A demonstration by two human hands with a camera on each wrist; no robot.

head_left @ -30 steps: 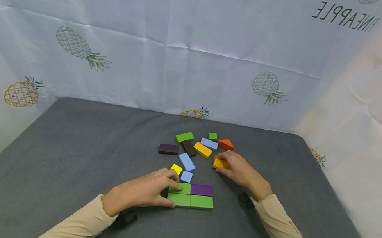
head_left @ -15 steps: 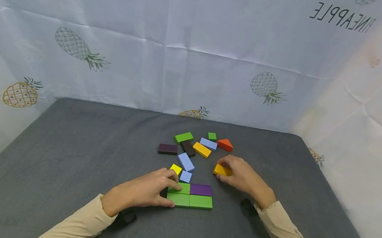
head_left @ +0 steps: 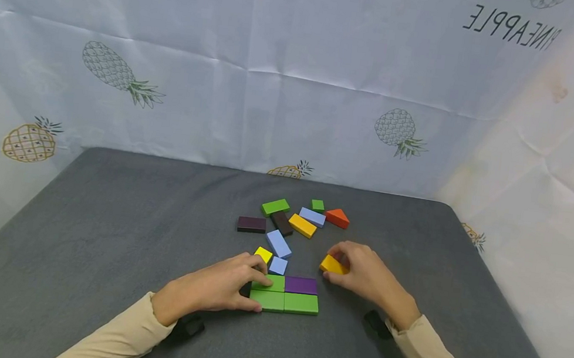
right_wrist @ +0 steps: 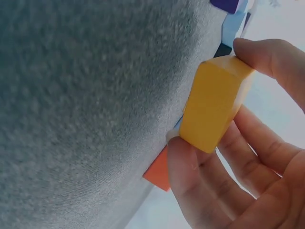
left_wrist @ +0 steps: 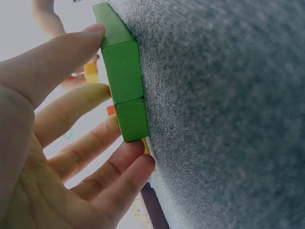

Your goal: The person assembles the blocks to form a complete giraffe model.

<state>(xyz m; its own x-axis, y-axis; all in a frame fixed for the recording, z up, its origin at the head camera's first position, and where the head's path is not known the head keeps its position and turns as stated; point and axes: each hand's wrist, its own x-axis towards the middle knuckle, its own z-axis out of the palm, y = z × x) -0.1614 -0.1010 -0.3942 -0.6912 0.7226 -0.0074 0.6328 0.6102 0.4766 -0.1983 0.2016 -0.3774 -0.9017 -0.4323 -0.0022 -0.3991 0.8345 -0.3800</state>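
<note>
My left hand (head_left: 216, 284) spans the left end of a flat two-by-two group of blocks. Its thumb touches the near green block (head_left: 267, 302), and its fingers lie on and behind the far green block (left_wrist: 132, 120). A purple block (head_left: 301, 285) and another green block (head_left: 301, 304) complete the group's right side. To the right of the group, my right hand (head_left: 368, 276) pinches an orange-yellow block (right_wrist: 209, 105) between thumb and fingers. That block is tilted; whether it touches the table is hard to tell.
Behind the group lie a small yellow block (head_left: 264, 254) and a light-blue cube (head_left: 278, 265). Farther back are loose dark, blue, green and yellow blocks and a red-orange triangular block (head_left: 337, 218). The grey table (head_left: 127, 231) meets a pineapple-print curtain (head_left: 284, 113).
My right hand has moved toward me and slightly right with the orange-yellow block, which has turned and tilted in its fingers. The left hand keeps its place on the green blocks.
</note>
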